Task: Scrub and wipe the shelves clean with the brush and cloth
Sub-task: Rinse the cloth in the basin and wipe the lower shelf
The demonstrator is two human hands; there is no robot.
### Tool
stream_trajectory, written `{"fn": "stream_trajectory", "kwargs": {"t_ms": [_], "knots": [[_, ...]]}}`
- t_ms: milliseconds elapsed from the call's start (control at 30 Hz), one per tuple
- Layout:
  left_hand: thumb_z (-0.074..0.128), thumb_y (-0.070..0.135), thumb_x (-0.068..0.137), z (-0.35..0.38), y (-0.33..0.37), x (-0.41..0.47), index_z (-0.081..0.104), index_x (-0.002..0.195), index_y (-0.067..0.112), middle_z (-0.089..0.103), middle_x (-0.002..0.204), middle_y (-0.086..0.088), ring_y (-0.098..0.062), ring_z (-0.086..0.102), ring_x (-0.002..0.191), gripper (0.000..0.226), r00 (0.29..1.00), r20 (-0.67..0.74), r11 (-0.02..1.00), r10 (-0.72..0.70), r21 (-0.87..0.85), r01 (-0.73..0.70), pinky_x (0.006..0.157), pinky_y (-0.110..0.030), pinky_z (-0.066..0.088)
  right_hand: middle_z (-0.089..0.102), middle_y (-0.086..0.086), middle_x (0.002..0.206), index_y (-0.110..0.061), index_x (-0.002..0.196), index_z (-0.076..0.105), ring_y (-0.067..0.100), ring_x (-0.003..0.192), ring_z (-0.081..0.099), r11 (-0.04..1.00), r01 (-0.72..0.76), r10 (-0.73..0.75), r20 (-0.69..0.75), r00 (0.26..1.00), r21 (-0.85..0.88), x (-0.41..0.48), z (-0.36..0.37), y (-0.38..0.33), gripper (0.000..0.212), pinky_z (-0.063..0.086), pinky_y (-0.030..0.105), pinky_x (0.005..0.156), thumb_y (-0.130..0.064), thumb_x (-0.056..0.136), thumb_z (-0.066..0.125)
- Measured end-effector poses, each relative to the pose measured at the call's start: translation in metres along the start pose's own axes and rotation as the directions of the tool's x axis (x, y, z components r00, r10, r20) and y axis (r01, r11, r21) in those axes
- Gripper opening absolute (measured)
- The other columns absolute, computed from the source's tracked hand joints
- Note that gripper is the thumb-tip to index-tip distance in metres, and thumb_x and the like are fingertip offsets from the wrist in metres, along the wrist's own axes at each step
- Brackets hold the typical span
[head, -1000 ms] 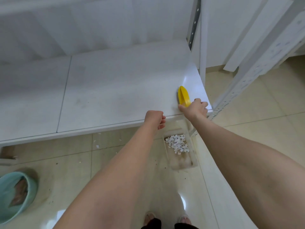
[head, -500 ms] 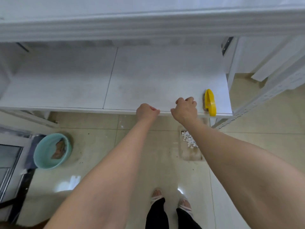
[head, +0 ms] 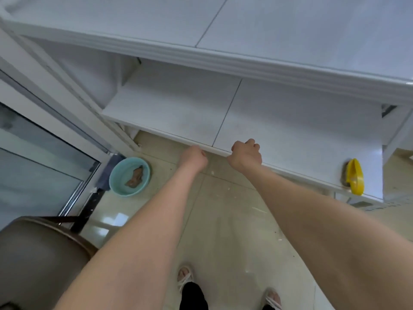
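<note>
You are holding both hands at the front lip of the lower shelf [head: 290, 121]. Your left hand [head: 193, 158] is hanging as a fist just in front of the edge, and your right hand [head: 245, 154] is sitting as a fist over the edge itself. The fingers of both are tucked in together. Nothing is showing in either hand, though the palms are facing away, so I cannot be sure.

The brush [head: 355, 176] is lying at the right end of that shelf, close to the front edge and well apart from your right hand. It is looking like hard yellow plastic with an arched handle over darker bristles. I am expecting it to feel light and stiff, and perhaps slick if wet. Taking it from above, round the arch, is looking like the best hold.

The cloth [head: 134, 177] is lying crumpled in the teal basin [head: 118, 166] on the floor [head: 223, 209], off to your left beside the glass door [head: 33, 157]. It is probably going to be limp and dripping, so gathering a fold and wringing it over the basin is making sense.

The upper shelf [head: 268, 63] is overhanging the lower one and cutting the headroom for any reach toward the back. A brown rounded object [head: 38, 253] is sitting low on your left, near the path down to the basin. The floor is shining and carrying scattered specks around your sandalled feet [head: 185, 274].
</note>
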State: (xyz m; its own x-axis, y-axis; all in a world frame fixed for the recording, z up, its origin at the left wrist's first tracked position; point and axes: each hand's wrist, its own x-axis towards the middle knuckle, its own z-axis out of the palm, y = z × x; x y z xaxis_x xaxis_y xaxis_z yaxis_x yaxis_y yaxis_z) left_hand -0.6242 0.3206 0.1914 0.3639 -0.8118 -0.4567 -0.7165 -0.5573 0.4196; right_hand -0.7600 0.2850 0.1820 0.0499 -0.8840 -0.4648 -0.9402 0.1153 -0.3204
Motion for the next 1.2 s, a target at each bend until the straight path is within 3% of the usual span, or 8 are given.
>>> {"fn": "stream_trajectory", "kwargs": {"t_ms": [233, 400, 533, 667, 933, 1067, 1133, 1200], "knots": [[0.047, 0.008, 0.092, -0.109, -0.126, 0.057, 0.065, 0.117, 0.011, 0.062, 0.124, -0.013, -0.030, 0.056, 0.116, 0.031, 0.998, -0.021, 0.997, -0.055, 0.045, 0.055, 0.098, -0.034, 0.045, 0.033, 0.015, 0.134, -0.011, 0.125, 0.053, 0.032, 0.124, 0.033, 0.994, 0.108, -0.107, 0.033, 0.994, -0.024, 0.010, 0.051, -0.175, 0.037, 0.039, 0.035, 0.090, -0.009, 0.088, 0.048], [0.043, 0.010, 0.094, -0.167, -0.215, 0.098, 0.061, 0.122, 0.009, 0.060, 0.125, -0.013, -0.030, 0.057, 0.113, 0.032, 0.985, -0.090, 0.988, -0.148, 0.038, 0.152, 0.096, -0.037, 0.047, 0.031, 0.017, 0.143, -0.012, 0.133, 0.051, 0.035, 0.133, 0.029, 0.976, 0.217, -0.215, 0.109, 0.970, -0.006, 0.017, 0.100, -0.287, 0.042, 0.039, 0.041, 0.104, -0.016, 0.091, 0.048], [0.045, 0.012, 0.094, -0.193, -0.258, 0.141, 0.062, 0.117, 0.009, 0.062, 0.119, -0.012, -0.030, 0.060, 0.106, 0.029, 0.976, -0.108, 0.980, -0.189, 0.045, 0.194, 0.076, -0.032, 0.048, 0.031, 0.017, 0.142, -0.010, 0.129, 0.055, 0.035, 0.132, 0.029, 0.969, 0.245, -0.238, 0.164, 0.957, -0.020, 0.043, 0.129, -0.345, 0.039, 0.039, 0.041, 0.104, -0.019, 0.091, 0.052], [0.043, 0.012, 0.092, -0.207, -0.288, 0.183, 0.064, 0.103, 0.006, 0.064, 0.111, -0.016, -0.030, 0.061, 0.100, 0.024, 0.973, -0.082, 0.975, -0.213, 0.047, 0.218, 0.072, -0.031, 0.044, 0.030, 0.019, 0.143, -0.008, 0.125, 0.058, 0.036, 0.130, 0.030, 0.965, 0.253, -0.235, 0.216, 0.948, -0.061, 0.084, 0.153, -0.378, 0.036, 0.039, 0.040, 0.102, -0.019, 0.091, 0.054], [0.040, 0.017, 0.097, -0.201, -0.361, 0.295, 0.063, 0.108, 0.002, 0.066, 0.108, -0.016, -0.032, 0.061, 0.103, 0.030, 0.955, -0.028, 0.953, -0.297, 0.047, 0.298, 0.081, -0.035, 0.047, 0.043, 0.018, 0.137, -0.014, 0.131, 0.055, 0.032, 0.126, 0.040, 0.933, 0.328, -0.276, 0.288, 0.917, -0.149, 0.183, 0.234, -0.455, 0.040, 0.039, 0.033, 0.098, -0.026, 0.093, 0.053], [0.040, 0.016, 0.098, -0.177, -0.399, 0.331, 0.053, 0.083, 0.021, 0.046, 0.068, 0.005, -0.019, 0.052, 0.079, 0.020, 0.944, 0.022, 0.944, -0.328, 0.041, 0.327, 0.073, -0.030, 0.042, 0.055, 0.011, 0.128, -0.015, 0.127, 0.057, 0.029, 0.121, 0.045, 0.923, 0.354, -0.279, 0.371, 0.886, -0.152, 0.213, 0.285, -0.471, 0.036, 0.040, 0.032, 0.091, -0.026, 0.093, 0.052], [0.042, 0.016, 0.098, -0.163, -0.425, 0.353, 0.058, 0.085, 0.022, 0.055, 0.075, 0.002, -0.018, 0.056, 0.076, 0.021, 0.941, 0.032, 0.942, -0.337, 0.025, 0.336, 0.076, -0.032, 0.045, 0.052, 0.011, 0.130, -0.014, 0.131, 0.055, 0.029, 0.122, 0.044, 0.931, 0.342, -0.267, 0.399, 0.877, -0.128, 0.228, 0.312, -0.479, 0.039, 0.040, 0.033, 0.094, -0.026, 0.094, 0.050], [0.044, 0.017, 0.096, -0.147, -0.447, 0.378, 0.067, 0.105, 0.010, 0.067, 0.100, -0.009, -0.024, 0.061, 0.088, 0.025, 0.945, 0.044, 0.947, -0.323, 0.015, 0.322, 0.081, -0.034, 0.047, 0.050, 0.012, 0.131, -0.014, 0.131, 0.055, 0.030, 0.123, 0.044, 0.939, 0.329, -0.265, 0.395, 0.879, -0.102, 0.246, 0.340, -0.485, 0.040, 0.041, 0.034, 0.097, -0.028, 0.094, 0.049]]}}
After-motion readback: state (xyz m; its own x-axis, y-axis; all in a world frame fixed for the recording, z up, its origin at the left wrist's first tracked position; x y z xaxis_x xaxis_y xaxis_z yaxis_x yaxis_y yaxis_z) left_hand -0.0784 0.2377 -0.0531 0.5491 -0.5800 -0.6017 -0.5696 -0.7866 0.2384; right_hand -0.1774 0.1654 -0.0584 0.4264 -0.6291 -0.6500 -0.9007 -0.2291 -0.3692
